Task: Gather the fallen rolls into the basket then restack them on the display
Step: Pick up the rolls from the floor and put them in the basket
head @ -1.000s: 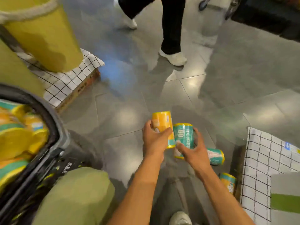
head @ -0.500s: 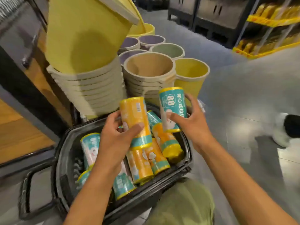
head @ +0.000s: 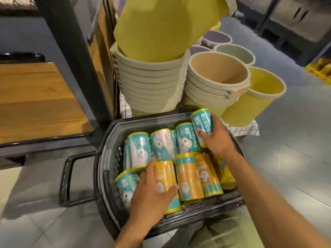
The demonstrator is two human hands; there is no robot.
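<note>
In the black basket (head: 107,158) rolls lie side by side, long axes running near edge to far edge, the left hand (head: 150,196) wrapped around an orange roll (head: 165,183) near the front edge, the right hand (head: 217,138) gripping a teal roll (head: 201,122) tilted up at the far right corner.

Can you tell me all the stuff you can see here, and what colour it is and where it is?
basket: one, black, on the floor, handle at left
teal rolls: at least five, teal, mostly along the basket's far side
orange rolls: about four, orange, near side of the basket
stacked tubs: two cream stacks, behind the basket
yellow tubs: one at right, another tilted on the left stack
wooden shelf: one, brown, left
left hand: on an orange roll
right hand: grips a teal roll at the basket's far right
</note>
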